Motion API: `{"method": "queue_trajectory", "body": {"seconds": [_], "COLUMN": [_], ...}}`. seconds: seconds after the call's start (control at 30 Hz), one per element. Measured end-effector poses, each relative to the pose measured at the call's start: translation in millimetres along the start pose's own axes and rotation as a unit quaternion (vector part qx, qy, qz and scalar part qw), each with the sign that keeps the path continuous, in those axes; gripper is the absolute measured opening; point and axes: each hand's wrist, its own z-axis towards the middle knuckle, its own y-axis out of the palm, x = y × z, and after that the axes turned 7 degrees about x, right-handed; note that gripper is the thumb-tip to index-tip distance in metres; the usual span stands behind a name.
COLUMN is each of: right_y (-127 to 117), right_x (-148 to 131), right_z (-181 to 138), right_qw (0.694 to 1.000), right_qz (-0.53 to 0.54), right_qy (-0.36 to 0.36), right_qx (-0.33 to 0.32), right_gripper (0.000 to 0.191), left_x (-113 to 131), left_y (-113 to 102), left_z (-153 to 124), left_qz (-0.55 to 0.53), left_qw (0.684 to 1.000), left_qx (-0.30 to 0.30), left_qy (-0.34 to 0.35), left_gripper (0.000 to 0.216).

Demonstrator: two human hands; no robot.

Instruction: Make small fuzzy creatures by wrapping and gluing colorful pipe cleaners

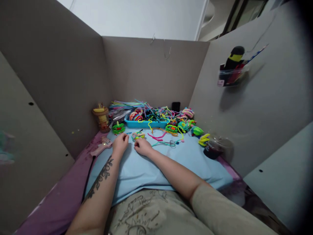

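Left hand: I have it just left of the bench's middle, thumb and fingertips drawn narrow; I cannot tell whether they grip anything.
Right hand: at 3 o'clock from the left, near it, fingers curled inward and narrow; I cannot make out anything held.
Fuzzy pastel piece: at 1 o'clock from the gap between the hands, right beside the right hand; I cannot tell if they touch.
Green creature: 11 o'clock of that gap, just beyond the left hand.
Pink glue gun: 9 o'clock, lying near the left wrist.
Scissors: 3 o'clock, well right of the right hand.
Pink strand: 2 o'clock, nearer me than the tray.
Blue tray: 1 o'clock, farther off, heaped with coloured fuzzy strands.
Brown jar: 10 o'clock, against the left panel.
Bench: I see pale blue cloth under both hands.
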Motion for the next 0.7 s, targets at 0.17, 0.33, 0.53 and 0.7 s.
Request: {"method": "queue_trajectory", "body": {"seconds": [0.17, 0.33, 0.53, 0.7], "right_y": [-1.9, -16.3, -26.0, -47.7], "right_x": [3.6, 17.5, 15.2, 37.6], "right_z": [-5.1, -6.5, -8.4, -9.0], "right_qw": [0.994, 0.936, 0.885, 0.941], "right_qz": [0.104, 0.319, 0.435, 0.295], "right_qy": [0.016, 0.124, 0.134, 0.107], "right_qx": [0.007, 0.086, 0.099, 0.129], "right_gripper": [0.010, 0.010, 0.018, 0.018], "left_x": [6.0, 19.5, 36.4, 36.4], "left_y": [-1.9, 1.5, 7.1, 4.8], "left_z": [-1.7, -9.0, -13.8, -12.4], "left_qz": [-0.027, -0.157, -0.226, -0.225], "left_qw": [0.999, 0.981, 0.958, 0.968], "left_qx": [-0.019, -0.111, -0.175, -0.112], "left_qy": [0.027, 0.036, 0.020, -0.010], "left_gripper": [0.027, 0.029, 0.026, 0.022]}}
